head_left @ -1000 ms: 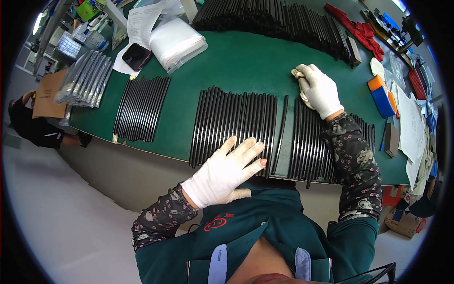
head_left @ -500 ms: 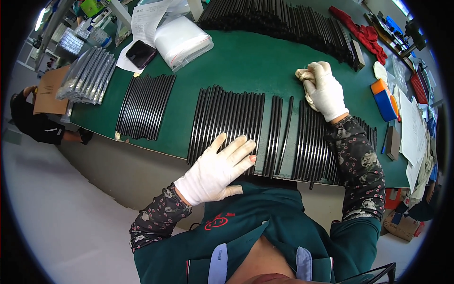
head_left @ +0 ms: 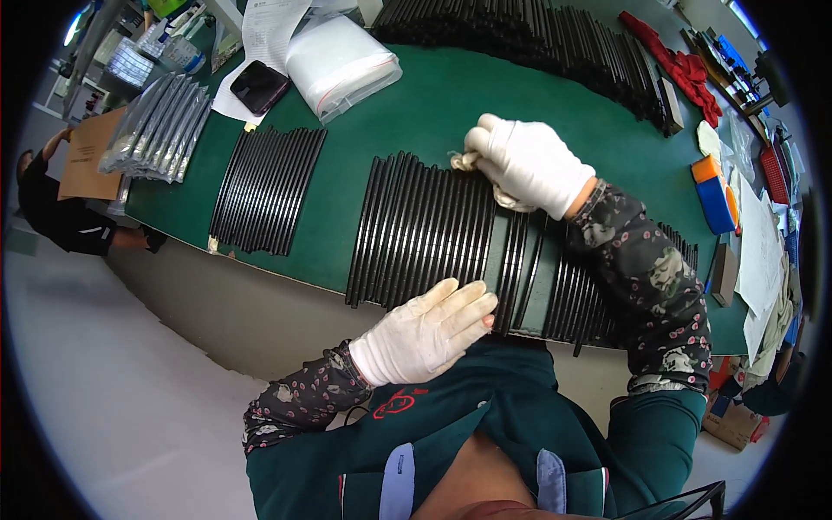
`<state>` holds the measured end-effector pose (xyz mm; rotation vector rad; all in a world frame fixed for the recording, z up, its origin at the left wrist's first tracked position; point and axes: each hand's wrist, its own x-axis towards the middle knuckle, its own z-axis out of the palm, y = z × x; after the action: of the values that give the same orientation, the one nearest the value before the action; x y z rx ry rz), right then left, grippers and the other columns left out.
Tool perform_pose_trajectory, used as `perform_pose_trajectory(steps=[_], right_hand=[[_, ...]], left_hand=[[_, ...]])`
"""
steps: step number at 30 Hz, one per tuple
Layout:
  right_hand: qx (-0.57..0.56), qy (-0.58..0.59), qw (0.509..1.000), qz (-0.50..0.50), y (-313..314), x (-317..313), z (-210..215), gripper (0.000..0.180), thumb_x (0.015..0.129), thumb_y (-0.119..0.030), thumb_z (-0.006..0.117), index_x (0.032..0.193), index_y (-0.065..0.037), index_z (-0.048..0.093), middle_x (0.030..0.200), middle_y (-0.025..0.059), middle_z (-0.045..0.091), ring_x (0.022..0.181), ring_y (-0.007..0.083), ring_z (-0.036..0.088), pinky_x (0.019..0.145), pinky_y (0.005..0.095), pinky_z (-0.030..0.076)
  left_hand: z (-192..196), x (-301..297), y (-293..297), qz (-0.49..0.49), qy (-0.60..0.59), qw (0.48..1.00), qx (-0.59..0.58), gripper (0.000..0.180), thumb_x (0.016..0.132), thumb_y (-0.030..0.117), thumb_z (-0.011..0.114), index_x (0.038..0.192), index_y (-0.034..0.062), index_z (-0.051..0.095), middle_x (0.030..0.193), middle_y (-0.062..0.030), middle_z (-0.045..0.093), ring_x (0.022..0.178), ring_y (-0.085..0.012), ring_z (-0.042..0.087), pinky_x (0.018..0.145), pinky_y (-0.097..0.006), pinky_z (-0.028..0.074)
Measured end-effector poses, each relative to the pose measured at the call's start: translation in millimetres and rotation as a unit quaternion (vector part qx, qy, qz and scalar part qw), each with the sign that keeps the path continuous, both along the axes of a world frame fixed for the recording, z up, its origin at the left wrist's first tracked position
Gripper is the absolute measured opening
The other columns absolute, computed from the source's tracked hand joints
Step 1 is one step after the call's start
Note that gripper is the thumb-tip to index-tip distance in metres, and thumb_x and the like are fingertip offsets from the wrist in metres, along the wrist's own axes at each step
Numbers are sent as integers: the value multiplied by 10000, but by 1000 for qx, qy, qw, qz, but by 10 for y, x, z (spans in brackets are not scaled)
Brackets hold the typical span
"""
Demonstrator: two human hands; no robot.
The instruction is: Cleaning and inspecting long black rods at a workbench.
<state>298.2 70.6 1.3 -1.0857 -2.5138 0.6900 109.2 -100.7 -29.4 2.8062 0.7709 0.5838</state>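
A row of thin black rods [head_left: 420, 230] lies side by side in the middle of the green table. My left hand [head_left: 426, 334], in a white glove, rests with fingers outstretched over the near ends of these rods. At their far right end, my gloved right hand [head_left: 530, 165] is closed around a bunched cream rag [head_left: 513, 202], which touches or hangs just over the rods. A few separate black rods [head_left: 513, 269] lie to the right of the row. Farther right, another row of rods [head_left: 574, 299] is partly hidden beneath my right forearm.
A shorter rod row [head_left: 269, 191] lies on the left. Behind it are a phone [head_left: 259, 87], a plastic bag stack [head_left: 342, 69] and wrapped bundles [head_left: 156, 130]. A large rod pile [head_left: 520, 43] spans the back. An orange-blue tape dispenser [head_left: 715, 195] stands right. A person [head_left: 61, 204] is at far left.
My right hand has moved left with the rag, from the bare table to the far end of the middle row. My left hand has shifted slightly right and nearer to me.
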Motion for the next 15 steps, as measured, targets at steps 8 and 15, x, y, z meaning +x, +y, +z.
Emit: perform_pose_trajectory(steps=[8, 15], right_hand=[[-182, 210, 951, 137, 24, -155, -354, 161, 894, -111, 545, 1042, -117, 607, 782, 19, 586, 474, 131, 565, 421, 262, 504], [117, 119, 941, 296, -465, -485, -5, 149, 897, -189, 549, 1014, -124, 614, 840, 41, 620, 568, 170, 615, 494, 291, 530]], left_hand=[[0, 11, -37, 21, -29, 999, 22, 482, 710, 167, 703, 1158, 37, 583, 1248, -100, 570, 1179, -271, 550, 995, -406, 438], [37, -39, -63, 16, -15, 999, -44, 317, 829, 144, 605, 1117, 12, 624, 1228, -117, 591, 1203, -263, 534, 1024, -410, 424]])
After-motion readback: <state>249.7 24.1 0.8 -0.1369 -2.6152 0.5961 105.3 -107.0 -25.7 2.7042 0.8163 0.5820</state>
